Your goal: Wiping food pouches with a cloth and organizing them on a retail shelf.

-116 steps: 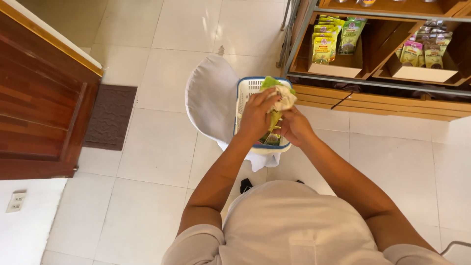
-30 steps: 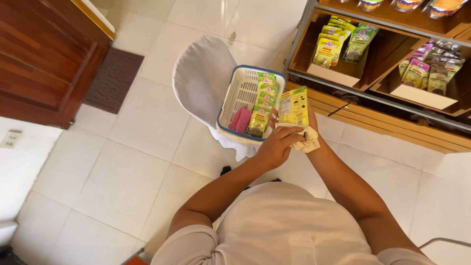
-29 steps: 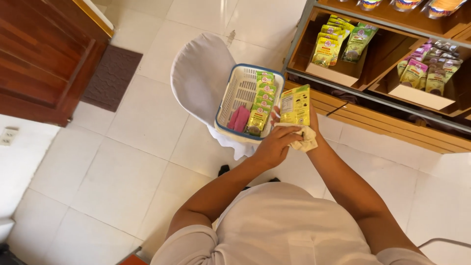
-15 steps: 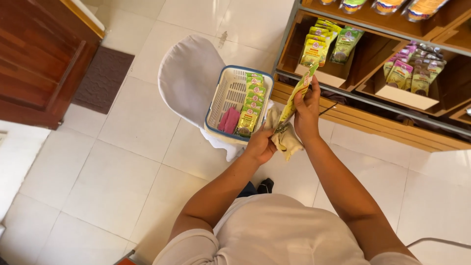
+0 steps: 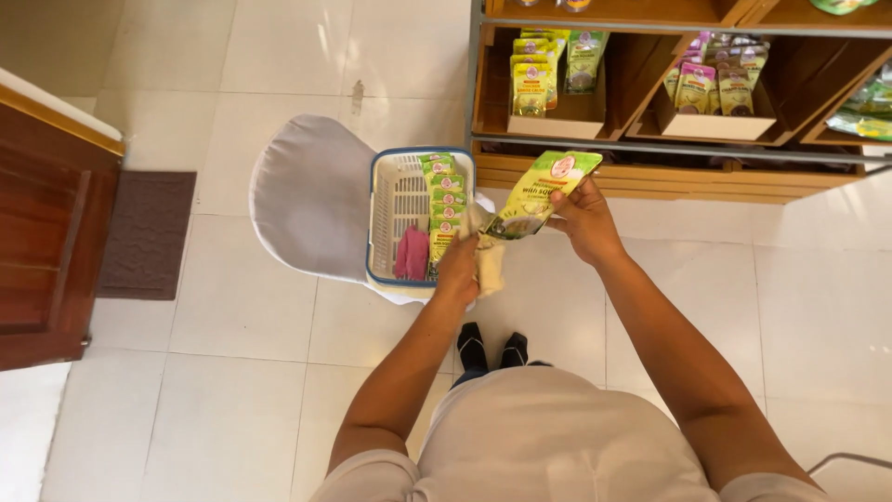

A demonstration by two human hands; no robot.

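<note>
My right hand [image 5: 583,221] holds a green and yellow pouch [image 5: 544,189] up in front of me, tilted. My left hand [image 5: 459,270] grips a pale cloth [image 5: 487,256] pressed against the pouch's lower end. Just left of my hands a white plastic basket with a blue rim [image 5: 392,223] rests on a chair draped in a white cover [image 5: 307,200]. A row of several similar green pouches [image 5: 442,206] and a pink cloth [image 5: 413,254] lie in the basket.
A wooden shelf unit [image 5: 650,177] stands ahead, with cardboard boxes of green pouches [image 5: 542,79] and purple-topped pouches [image 5: 715,88]. A dark wooden cabinet [image 5: 46,232] and a brown mat [image 5: 144,232] lie to the left on the white tiled floor.
The pouch came out of the basket area into my right hand and rose toward the shelf. My left hand has brought the cloth against it. My view has shifted right.
</note>
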